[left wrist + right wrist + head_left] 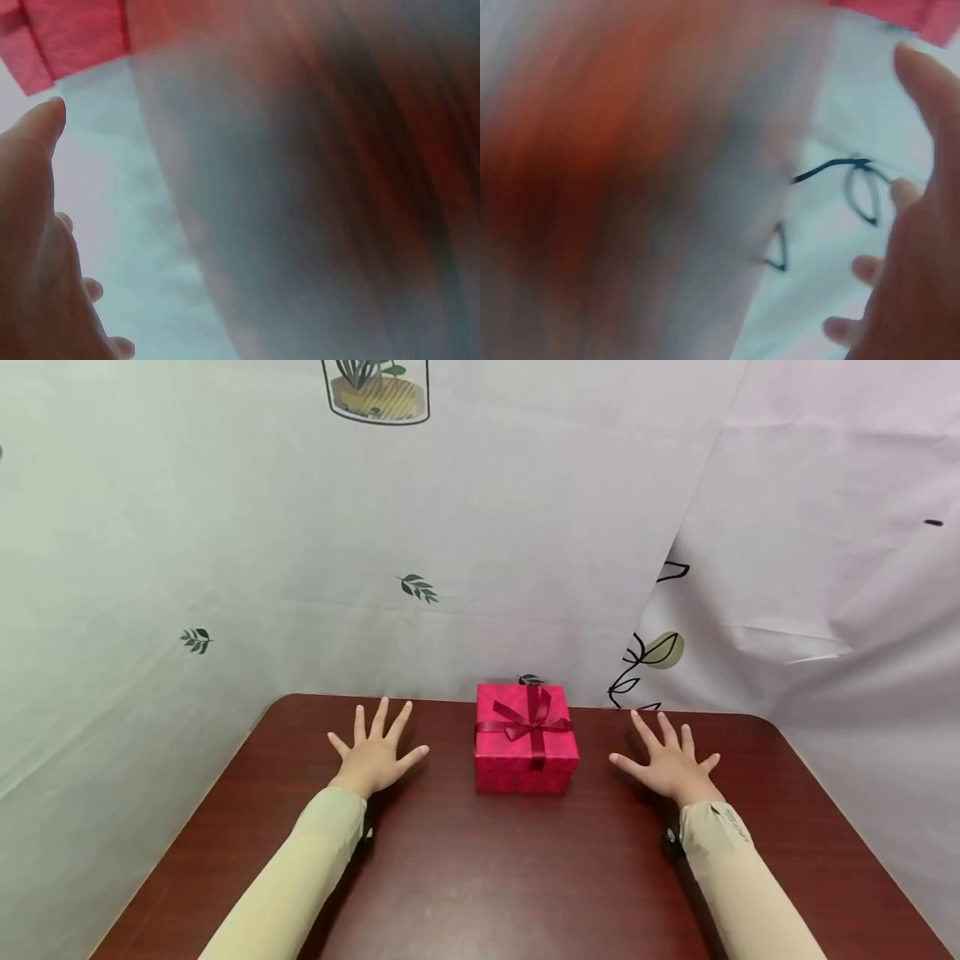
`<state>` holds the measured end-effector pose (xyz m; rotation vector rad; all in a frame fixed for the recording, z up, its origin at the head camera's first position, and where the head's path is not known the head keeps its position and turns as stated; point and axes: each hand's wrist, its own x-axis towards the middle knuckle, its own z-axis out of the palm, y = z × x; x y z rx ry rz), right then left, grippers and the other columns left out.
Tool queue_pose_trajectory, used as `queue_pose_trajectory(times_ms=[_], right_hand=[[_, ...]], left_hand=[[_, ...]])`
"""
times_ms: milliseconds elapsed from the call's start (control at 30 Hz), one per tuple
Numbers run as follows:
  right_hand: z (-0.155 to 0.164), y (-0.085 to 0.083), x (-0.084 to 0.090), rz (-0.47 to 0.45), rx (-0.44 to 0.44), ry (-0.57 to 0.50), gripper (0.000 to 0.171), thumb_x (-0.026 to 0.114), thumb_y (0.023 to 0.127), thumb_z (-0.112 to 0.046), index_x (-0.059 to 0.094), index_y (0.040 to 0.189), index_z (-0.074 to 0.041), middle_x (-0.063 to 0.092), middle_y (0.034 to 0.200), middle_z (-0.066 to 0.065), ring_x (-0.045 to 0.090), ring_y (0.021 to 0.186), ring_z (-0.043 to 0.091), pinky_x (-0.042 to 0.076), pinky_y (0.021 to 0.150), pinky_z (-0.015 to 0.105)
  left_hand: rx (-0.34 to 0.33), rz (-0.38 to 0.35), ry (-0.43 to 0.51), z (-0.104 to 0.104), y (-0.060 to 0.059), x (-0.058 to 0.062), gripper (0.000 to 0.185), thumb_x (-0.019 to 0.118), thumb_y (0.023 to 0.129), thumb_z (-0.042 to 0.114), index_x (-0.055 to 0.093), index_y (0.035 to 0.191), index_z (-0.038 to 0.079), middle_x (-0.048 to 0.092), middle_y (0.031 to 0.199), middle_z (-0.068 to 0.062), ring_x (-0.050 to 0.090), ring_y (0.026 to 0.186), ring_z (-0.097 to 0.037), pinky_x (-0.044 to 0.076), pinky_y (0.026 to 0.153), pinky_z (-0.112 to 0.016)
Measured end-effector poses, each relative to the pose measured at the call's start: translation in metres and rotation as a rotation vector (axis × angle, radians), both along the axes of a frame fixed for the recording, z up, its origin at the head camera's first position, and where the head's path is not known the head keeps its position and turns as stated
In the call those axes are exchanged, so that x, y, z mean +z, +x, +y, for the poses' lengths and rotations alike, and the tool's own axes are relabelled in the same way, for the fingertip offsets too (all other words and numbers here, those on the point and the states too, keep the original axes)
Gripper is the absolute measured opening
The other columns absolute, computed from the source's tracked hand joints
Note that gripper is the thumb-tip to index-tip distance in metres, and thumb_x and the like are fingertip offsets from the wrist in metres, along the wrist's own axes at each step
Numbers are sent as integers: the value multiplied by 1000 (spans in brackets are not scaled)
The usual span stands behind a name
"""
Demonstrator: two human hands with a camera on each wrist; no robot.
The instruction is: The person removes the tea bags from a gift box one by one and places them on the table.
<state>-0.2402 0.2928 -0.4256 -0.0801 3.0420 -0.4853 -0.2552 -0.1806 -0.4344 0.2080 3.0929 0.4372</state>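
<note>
So, left hand [372, 762] and right hand [670, 767] are splayed wide over a glossy reddish-brown wood-grain table [480, 877], bow-tied red gift box [525, 774] between them, apart from both, leaf-printed white fabric backdrop [525, 527] hanging beyond and outward of each hand.

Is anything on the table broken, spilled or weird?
No, nothing stands out. The pink gift box sits upright on the table, its bow tied and no spill showing. The cloth behind just has some creases.
</note>
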Motion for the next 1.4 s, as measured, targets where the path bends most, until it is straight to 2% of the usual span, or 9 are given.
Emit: queue_pose_trajectory(times_ms=[167, 333, 433, 533, 633, 700, 867, 1133, 1400], right_hand=[[-12, 4, 7, 7, 1, -130, 94, 59, 92, -65, 14, 164, -24, 4, 164, 30, 1, 144, 64, 3, 94, 91], [-26, 6, 13, 131, 18, -304, 67, 61, 100, -38, 41, 150, 1, 34, 150, 37, 36, 136, 56, 32, 107, 70], [-41, 7, 16, 183, 2, -408, 53, 59, 102, -32, 52, 141, 3, 51, 140, 31, 51, 127, 47, 40, 106, 60], [-57, 7, 18, 178, -13, -498, 47, 60, 102, -32, 57, 137, -1, 60, 132, 24, 58, 120, 41, 45, 101, 56], [-70, 6, 19, 129, -24, -597, 45, 62, 101, -30, 59, 136, -2, 63, 127, 22, 64, 110, 38, 53, 93, 50], [-77, 6, 20, 92, -32, -663, 46, 64, 100, -28, 58, 136, -1, 63, 125, 22, 67, 104, 37, 57, 88, 47], [-87, 8, 19, 11, -29, -785, 47, 65, 100, -24, 55, 137, 2, 62, 126, 24, 69, 102, 31, 59, 86, 46], [-90, 10, 20, 11, -40, -867, 45, 68, 98, -19, 57, 135, 5, 65, 124, 26, 70, 99, 26, 57, 90, 48], [-93, 7, 20, 3, -64, -910, 47, 69, 97, -19, 58, 136, 5, 66, 124, 25, 70, 103, 24, 53, 96, 47]], left_hand=[[-12, 107, 88, 17, 3, 6, 77, 48, 101, 60, 18, 164, 27, 3, 170, -14, -11, 151, -48, -9, 101, -85], [-7, 229, 304, 36, 11, 16, 68, 44, 105, 54, 28, 162, 20, 18, 167, -14, 6, 154, -41, -7, 107, -80], [5, 296, 448, 50, 15, 19, 60, 45, 107, 46, 38, 158, 15, 32, 162, -14, 23, 151, -37, 4, 111, -77], [2, 314, 603, 64, 19, 20, 50, 49, 107, 31, 46, 152, 10, 43, 155, -16, 39, 142, -36, 22, 115, -67], [-6, 272, 754, 76, 22, 21, 44, 52, 107, 23, 51, 148, 7, 49, 148, -19, 48, 136, -36, 37, 111, -57], [-8, 223, 839, 84, 23, 20, 44, 51, 107, 21, 51, 147, 5, 52, 146, -20, 51, 134, -36, 40, 109, -54], [-19, 136, 905, 102, 27, 13, 44, 51, 106, 16, 49, 147, 0, 53, 145, -22, 50, 136, -37, 41, 109, -53], [-23, -3, 1136, 116, 32, 6, 45, 53, 104, 13, 49, 146, -3, 50, 148, -24, 49, 136, -35, 40, 111, -50], [43, -83, 1272, 112, 30, 3, 45, 57, 101, 8, 51, 143, -5, 55, 141, -26, 60, 122, -34, 49, 103, -47]])
